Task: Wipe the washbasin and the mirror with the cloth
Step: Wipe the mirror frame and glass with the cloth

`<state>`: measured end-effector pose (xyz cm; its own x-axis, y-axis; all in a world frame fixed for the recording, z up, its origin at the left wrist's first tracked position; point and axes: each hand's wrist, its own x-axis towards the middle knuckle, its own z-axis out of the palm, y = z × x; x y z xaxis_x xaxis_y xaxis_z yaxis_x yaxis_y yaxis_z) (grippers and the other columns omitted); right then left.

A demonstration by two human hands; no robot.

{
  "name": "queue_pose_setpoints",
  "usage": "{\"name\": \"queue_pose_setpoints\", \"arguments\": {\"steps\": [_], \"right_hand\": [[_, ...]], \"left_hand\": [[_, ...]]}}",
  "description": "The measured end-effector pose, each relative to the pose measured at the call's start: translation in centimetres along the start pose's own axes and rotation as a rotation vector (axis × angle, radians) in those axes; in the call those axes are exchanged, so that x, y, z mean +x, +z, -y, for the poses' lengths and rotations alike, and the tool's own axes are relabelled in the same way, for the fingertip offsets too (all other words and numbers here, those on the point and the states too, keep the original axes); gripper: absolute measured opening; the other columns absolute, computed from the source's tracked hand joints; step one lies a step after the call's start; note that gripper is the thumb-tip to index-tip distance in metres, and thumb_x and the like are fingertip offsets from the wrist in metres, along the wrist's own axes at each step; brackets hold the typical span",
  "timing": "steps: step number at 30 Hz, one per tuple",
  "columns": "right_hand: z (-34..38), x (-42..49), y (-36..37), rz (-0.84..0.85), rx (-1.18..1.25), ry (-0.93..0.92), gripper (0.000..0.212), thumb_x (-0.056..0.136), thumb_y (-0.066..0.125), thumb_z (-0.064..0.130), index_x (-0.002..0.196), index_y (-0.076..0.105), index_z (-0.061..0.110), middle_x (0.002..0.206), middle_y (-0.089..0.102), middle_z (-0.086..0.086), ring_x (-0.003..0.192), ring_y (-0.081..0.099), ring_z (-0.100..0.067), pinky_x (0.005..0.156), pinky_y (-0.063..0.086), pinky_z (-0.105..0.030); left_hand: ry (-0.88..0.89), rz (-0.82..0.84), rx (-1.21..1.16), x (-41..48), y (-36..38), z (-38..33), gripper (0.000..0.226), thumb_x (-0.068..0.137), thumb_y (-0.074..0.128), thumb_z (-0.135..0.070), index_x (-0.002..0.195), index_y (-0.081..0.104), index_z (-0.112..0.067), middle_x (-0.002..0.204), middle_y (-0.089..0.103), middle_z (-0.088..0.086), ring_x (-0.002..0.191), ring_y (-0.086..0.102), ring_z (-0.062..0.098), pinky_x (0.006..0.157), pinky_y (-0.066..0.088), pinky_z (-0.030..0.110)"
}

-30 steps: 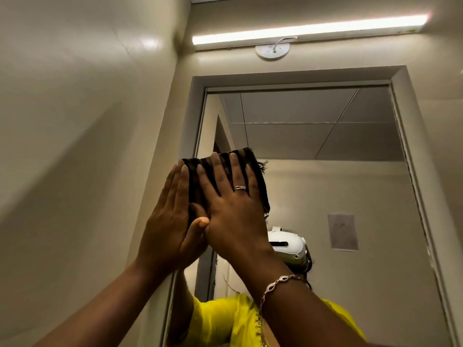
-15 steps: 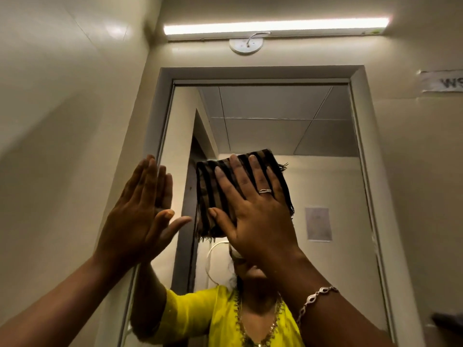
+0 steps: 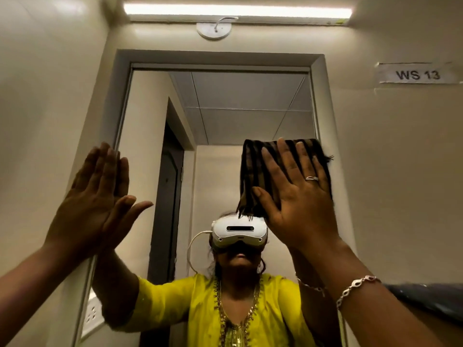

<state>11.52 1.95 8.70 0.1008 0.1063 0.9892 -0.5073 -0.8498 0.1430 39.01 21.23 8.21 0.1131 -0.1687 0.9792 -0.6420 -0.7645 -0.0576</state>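
Observation:
A tall mirror (image 3: 225,116) in a grey frame fills the wall in front of me. My right hand (image 3: 298,196) presses a folded dark brown striped cloth (image 3: 253,176) flat against the glass near the mirror's right edge, fingers spread over it. My left hand (image 3: 95,196) lies flat and open against the mirror's left frame edge, holding nothing. The washbasin is out of view below.
A tube light (image 3: 238,11) runs above the mirror. A paper label reading WS 13 (image 3: 417,74) is stuck on the right wall. A white wall socket (image 3: 92,315) sits low on the left. A dark object (image 3: 431,301) juts in at lower right.
My right hand has slid the cloth across the glass from the left side to the right edge. My left hand has left the cloth and now rests on the left frame.

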Motion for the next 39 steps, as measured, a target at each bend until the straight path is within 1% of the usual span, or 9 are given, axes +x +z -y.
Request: {"name": "queue_pose_setpoints", "arguments": {"steps": [11,14,16,20,25,29,32,37,39], "right_hand": [[2.4,-1.5,1.1,-0.083,-0.038,0.321,0.063,0.091,0.021,0.053,0.147,0.018,0.024,0.157,0.014,-0.009,0.144,0.008,-0.033,0.115,0.006,-0.048],[4.2,-1.7,1.4,-0.058,-0.036,0.36,0.063,0.091,0.023,0.05,0.147,0.016,0.023,0.157,0.011,-0.011,0.144,0.005,-0.035,0.114,0.004,-0.05],[5.8,-2.0,1.7,-0.029,-0.046,0.341,0.063,0.091,0.023,0.05,0.148,0.016,0.022,0.156,0.012,-0.012,0.144,0.006,-0.037,0.114,0.006,-0.051],[9.5,-2.0,2.6,0.003,-0.066,0.267,0.063,0.092,0.025,0.05,0.147,0.02,0.02,0.155,0.018,-0.014,0.142,0.013,-0.039,0.113,0.012,-0.054],[14.7,-1.6,4.0,0.027,-0.028,0.146,0.064,0.091,0.02,0.05,0.147,0.019,0.019,0.155,0.018,-0.014,0.142,0.013,-0.039,0.112,0.007,-0.052],[18.6,-0.9,5.1,0.055,0.046,0.049,0.065,0.091,0.022,0.051,0.147,0.013,0.02,0.157,0.007,-0.012,0.143,0.0,-0.036,0.112,0.001,-0.052],[20.4,-0.4,5.8,0.074,0.058,-0.008,0.066,0.092,0.017,0.05,0.148,0.001,0.019,0.154,-0.011,-0.011,0.14,-0.016,-0.035,0.11,-0.011,-0.052],[20.8,-0.1,6.1,0.132,0.06,-0.102,0.068,0.093,0.023,0.047,0.147,-0.008,0.02,0.146,-0.029,-0.011,0.131,-0.034,-0.034,0.105,-0.026,-0.054],[20.4,-0.2,5.8,0.155,0.095,-0.127,0.064,0.09,0.009,0.046,0.146,-0.01,0.021,0.145,-0.031,-0.008,0.131,-0.036,-0.032,0.104,-0.027,-0.053]], "left_hand": [[0.011,0.035,-0.072,-2.8,0.1,-0.1,0.1,0.079,0.047,-0.056,0.146,-0.009,-0.007,0.155,-0.022,0.01,0.144,-0.018,0.024,0.12,-0.005,0.04],[0.067,-0.064,-0.165,-3.1,-1.3,-0.5,0.096,0.081,0.023,-0.07,0.146,0.0,-0.003,0.156,-0.014,0.012,0.145,-0.012,0.025,0.121,-0.003,0.036],[0.117,-0.122,-0.281,-3.5,-2.8,-1.2,0.099,0.083,0.011,-0.075,0.144,0.006,0.003,0.154,-0.001,0.02,0.144,-0.006,0.028,0.12,-0.003,0.028],[0.136,-0.185,-0.415,-4.2,-4.6,-2.0,0.102,0.083,0.013,-0.075,0.139,0.01,0.01,0.15,0.009,0.02,0.141,0.007,0.03,0.116,-0.002,0.016],[0.123,-0.2,-0.52,-4.5,-5.0,-2.0,0.092,0.083,0.012,-0.073,0.139,0.007,0.0,0.149,0.01,0.012,0.141,0.01,0.031,0.115,0.019,0.043],[0.088,-0.189,-0.704,-4.5,-4.7,-1.5,0.091,0.082,0.006,-0.073,0.142,0.01,-0.005,0.153,0.012,0.008,0.144,0.008,0.018,0.117,0.01,0.016],[0.077,-0.186,-0.743,-4.4,-4.4,-1.2,0.093,0.082,0.007,-0.074,0.144,0.012,-0.005,0.154,0.014,0.008,0.144,0.009,0.016,0.112,0.01,0.006],[0.065,-0.208,-0.827,-4.4,-4.0,-0.8,0.096,0.081,0.014,-0.075,0.145,0.013,-0.003,0.154,0.018,0.012,0.143,0.021,0.023,0.108,0.023,0.005],[0.069,-0.217,-0.83,-4.4,-4.1,-0.8,0.096,0.081,0.014,-0.076,0.144,0.013,-0.004,0.154,0.021,0.014,0.142,0.026,0.025,0.111,0.03,0.018]]}}
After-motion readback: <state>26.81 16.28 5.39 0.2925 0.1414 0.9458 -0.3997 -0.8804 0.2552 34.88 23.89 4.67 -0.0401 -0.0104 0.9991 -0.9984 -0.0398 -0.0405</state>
